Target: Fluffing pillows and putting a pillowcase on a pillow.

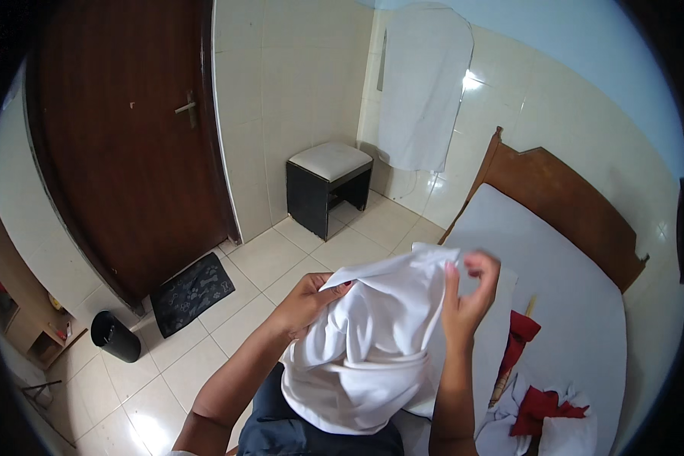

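Observation:
A bunched white cloth (pixel 370 336) hangs between my hands above my lap, its folds drooping over dark trousers. My left hand (pixel 313 299) pinches its upper left edge between thumb and fingers. At the cloth's upper right corner is my right hand (pixel 470 290), raised with thumb and fingers apart and slightly blurred; the thumb is beside the cloth's edge. Right of my right forearm, a red cloth item (pixel 518 345) lies on the bed, and nearer to me is a heap of white cloth with a red cloth (pixel 541 407) on it.
The bed (pixel 570 296) with a wooden headboard (pixel 564 199) is at the right. A padded stool (pixel 330 182) stands in the corner below a hanging white cloth (pixel 422 91). A dark mat (pixel 192 293) lies by the brown door (pixel 119 125), near a black bin (pixel 115 337).

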`<state>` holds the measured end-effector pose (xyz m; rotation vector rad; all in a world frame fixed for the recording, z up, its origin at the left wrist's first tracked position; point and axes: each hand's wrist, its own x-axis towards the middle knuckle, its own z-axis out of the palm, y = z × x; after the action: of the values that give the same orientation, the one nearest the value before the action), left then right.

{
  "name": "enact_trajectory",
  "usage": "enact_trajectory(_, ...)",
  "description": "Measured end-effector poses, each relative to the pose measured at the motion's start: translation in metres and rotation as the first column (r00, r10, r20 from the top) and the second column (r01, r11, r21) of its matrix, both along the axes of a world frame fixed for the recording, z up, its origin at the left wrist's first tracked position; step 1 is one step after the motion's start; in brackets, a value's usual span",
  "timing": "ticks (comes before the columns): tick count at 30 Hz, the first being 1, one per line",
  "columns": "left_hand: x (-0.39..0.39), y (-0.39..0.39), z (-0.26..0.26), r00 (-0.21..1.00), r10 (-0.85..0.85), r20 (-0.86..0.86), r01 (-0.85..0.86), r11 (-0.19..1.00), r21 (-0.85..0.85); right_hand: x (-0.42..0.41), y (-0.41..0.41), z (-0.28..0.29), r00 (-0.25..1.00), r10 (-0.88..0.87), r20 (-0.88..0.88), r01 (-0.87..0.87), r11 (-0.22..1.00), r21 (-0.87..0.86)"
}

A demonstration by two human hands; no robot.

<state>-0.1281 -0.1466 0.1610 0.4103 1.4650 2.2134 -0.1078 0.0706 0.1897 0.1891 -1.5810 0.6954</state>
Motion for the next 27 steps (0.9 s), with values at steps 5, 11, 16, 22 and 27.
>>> enact_trajectory(5, -0.010, 0.002, 0.010, 1.000, 0.010, -0.027, -0.010, 1.000, 0.017, 0.045, -0.043, -0.036, 0.617, 0.396, 0.680, -0.551, 0.835, 0.013)
enact_trajectory(11, -0.024, -0.004, 0.006, 0.995, 0.087, 0.054, -0.091, 0.993, 0.073, 0.034, -0.043, -0.043, 0.450, 0.674, 0.586, -0.627, 0.705, -0.330)
enact_trajectory(16, 0.004, 0.004, -0.019, 0.336, 0.497, -0.800, -0.773, 0.631, 0.068, 0.028, -0.035, -0.016, 0.461, 0.777, 0.428, -0.573, 0.629, -0.525)
enact_trajectory(22, 0.039, 0.030, 0.002, 0.056, 0.026, -0.998, -0.784, 0.621, -0.028, 0.034, -0.040, 0.013, 0.228, 0.946, 0.231, -0.638, 0.325, -0.698)
enact_trajectory(27, 0.031, 0.029, 0.007, 0.248, 0.053, -0.967, -0.642, 0.756, -0.123, 0.038, -0.038, 0.017, 0.160, 0.956, 0.245, -0.636, 0.290, -0.715)
